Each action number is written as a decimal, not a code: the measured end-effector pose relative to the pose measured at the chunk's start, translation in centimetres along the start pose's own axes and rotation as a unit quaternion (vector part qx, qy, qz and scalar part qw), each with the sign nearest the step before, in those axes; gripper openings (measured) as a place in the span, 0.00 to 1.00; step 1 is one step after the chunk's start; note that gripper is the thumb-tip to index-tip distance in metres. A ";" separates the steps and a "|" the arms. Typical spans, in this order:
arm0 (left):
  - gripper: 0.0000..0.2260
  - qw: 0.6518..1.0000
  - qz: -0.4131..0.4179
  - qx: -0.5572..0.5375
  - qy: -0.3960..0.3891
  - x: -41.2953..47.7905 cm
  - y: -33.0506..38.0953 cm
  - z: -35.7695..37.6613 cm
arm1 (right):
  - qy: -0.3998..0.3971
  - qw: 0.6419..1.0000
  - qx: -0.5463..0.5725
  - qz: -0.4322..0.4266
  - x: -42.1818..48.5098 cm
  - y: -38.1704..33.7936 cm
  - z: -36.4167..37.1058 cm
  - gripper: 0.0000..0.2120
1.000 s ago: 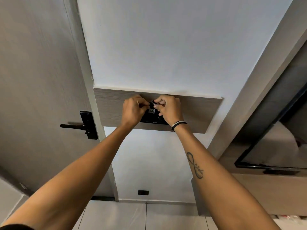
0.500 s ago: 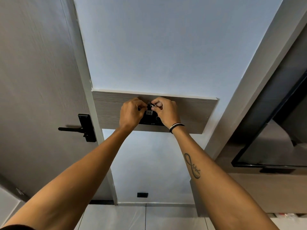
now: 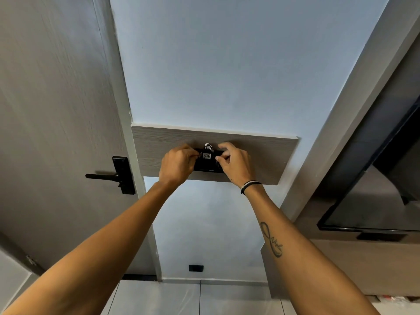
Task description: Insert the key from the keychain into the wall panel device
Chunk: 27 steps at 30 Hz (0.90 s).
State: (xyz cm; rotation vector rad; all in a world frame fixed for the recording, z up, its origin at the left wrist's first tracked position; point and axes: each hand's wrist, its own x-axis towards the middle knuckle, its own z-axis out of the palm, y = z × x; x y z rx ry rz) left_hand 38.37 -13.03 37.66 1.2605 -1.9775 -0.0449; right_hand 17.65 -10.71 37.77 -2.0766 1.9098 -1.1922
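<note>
A black wall panel device [image 3: 208, 166] is mounted on a grey wood-grain board [image 3: 268, 155] on the white wall. In front of its top hang the keychain's white-labelled tag [image 3: 206, 156] and a silver ring [image 3: 208, 146]. My left hand [image 3: 177, 164] is at the device's left end, with its fingertips pinched on a small piece of the keychain that looks like the key; the key itself is mostly hidden. My right hand [image 3: 236, 164] is at the device's right end, fingers curled and apart, thumb touching the device's face.
A grey door [image 3: 56, 110] with a black lever handle [image 3: 100, 176] stands just left of the board. A black-framed screen [image 3: 375, 201] hangs on the right-hand wall. A black socket [image 3: 196, 268] sits low on the wall above the tiled floor.
My right hand has let go of the ring and slid to the right, so the ring and tag now show between my hands. My left hand stays pinched at the device's left end.
</note>
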 end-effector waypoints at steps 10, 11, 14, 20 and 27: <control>0.22 0.979 0.088 0.173 0.059 -0.7 -3.0 -1.3 | 0.157 0.956 -0.249 -0.009 -1.2 3.0 -4.1 0.20; 0.24 0.980 0.089 0.171 0.052 -0.4 -2.9 -1.2 | 0.155 0.954 -0.255 -0.015 -1.1 3.0 -4.1 0.23; 0.30 0.986 0.082 0.146 0.018 0.0 -2.2 -0.8 | 0.120 0.957 -0.263 -0.021 -1.0 2.7 -3.9 0.31; 0.32 0.988 0.060 0.143 -0.014 0.0 -1.9 0.5 | 0.072 0.964 -0.253 -0.030 -1.3 2.3 -2.9 0.35; 0.31 0.985 0.059 0.163 -0.007 0.2 -2.3 0.4 | 0.088 0.964 -0.249 -0.036 -1.2 2.4 -2.6 0.36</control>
